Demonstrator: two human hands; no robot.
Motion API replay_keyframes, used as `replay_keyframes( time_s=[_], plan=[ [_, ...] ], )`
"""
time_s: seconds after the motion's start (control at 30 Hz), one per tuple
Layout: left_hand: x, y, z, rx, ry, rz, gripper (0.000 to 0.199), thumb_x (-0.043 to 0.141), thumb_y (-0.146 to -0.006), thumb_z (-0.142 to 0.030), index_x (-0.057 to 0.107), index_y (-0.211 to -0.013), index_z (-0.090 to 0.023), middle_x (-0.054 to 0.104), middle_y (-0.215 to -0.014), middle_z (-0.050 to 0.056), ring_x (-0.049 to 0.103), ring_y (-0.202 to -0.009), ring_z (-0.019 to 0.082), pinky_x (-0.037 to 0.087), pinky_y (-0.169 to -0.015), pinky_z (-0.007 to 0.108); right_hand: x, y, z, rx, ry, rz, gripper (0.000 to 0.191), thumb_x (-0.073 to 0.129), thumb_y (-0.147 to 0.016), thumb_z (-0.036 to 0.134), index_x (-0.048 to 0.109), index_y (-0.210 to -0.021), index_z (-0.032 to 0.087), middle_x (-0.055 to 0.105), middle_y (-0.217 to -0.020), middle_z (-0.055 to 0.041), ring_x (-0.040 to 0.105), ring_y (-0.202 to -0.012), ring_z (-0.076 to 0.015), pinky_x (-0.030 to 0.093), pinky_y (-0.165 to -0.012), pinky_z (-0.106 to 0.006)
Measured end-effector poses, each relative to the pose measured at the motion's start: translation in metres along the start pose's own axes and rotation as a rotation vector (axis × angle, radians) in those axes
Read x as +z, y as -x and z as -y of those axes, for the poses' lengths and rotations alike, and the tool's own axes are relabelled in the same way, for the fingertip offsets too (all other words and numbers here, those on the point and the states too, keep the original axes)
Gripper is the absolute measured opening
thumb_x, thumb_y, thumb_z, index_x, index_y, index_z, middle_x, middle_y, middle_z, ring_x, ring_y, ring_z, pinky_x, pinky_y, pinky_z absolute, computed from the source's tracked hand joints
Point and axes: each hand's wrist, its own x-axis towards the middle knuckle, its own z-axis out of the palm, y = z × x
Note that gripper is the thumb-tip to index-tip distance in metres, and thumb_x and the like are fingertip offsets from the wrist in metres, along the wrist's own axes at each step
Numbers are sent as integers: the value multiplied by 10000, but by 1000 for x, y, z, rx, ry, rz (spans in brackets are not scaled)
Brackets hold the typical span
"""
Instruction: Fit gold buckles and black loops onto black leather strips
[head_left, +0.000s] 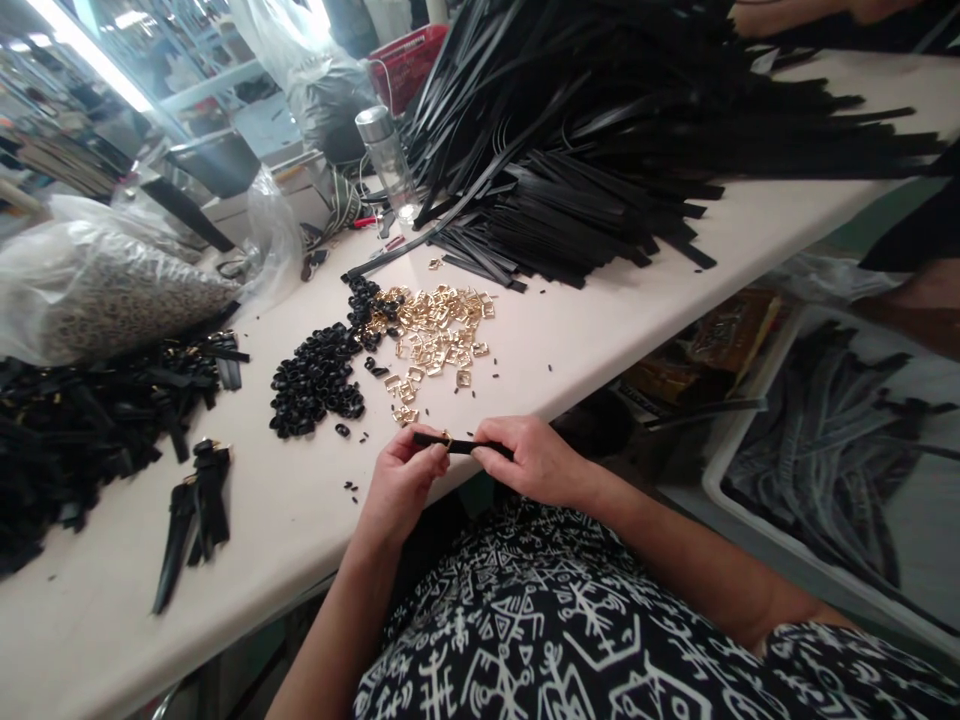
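A black strap (466, 447) with a small gold buckle (448, 440) on it is stretched between my two hands, just over the table's near edge. My left hand (405, 478) pinches the strap at the buckle, its short end sticking out between thumb and fingers. My right hand (529, 458) grips the strap's other part, and the rest of it is hidden in the palm. Beyond the hands lies a loose pile of gold buckles (442, 330). Left of that is a heap of small black loops (319, 375).
A big stack of black straps (585, 220) covers the far side, near a clear bottle (390, 165). Finished-looking buckled straps (202, 500) lie at left, by a plastic bag (112, 280). A white bin (720, 470) of straps stands at right. Another person's arm (787, 18) shows top right.
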Motion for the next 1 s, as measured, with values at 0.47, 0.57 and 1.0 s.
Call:
replay_keyframes(
  time_s=[0.47, 0.57, 1.0],
  plan=[
    [2, 2, 6, 184, -309, -41, 161, 793, -737, -298, 728, -822, -177, 702, -835, 17, 618, -825, 158, 497, -802, 272, 10, 0, 2, -80, -74, -93, 70, 570, -909, 199, 634, -901, 171, 668, -834, -31, 599, -774, -161, 443, -723, -268],
    [8, 5, 7, 179, -328, -92, 201, 797, -723, -322, 702, -824, -178, 680, -753, 0, 602, -717, 146, 501, -706, 265, 11, 0, 3, -55, -91, -97, 101, 574, -917, 223, 629, -849, 173, 655, -784, -20, 588, -734, -153, 429, -689, -260],
    [10, 26, 7, 485, -440, 5, 202, 615, -897, -399, 684, -897, -209, 620, -846, 44, 584, -773, 179, 491, -744, 318, 7, 1, 6, 14, -258, -178, 238, 604, -886, 294, 591, -688, 163, 561, -622, 31, 487, -594, -100, 362, -582, -225]
  ],
)
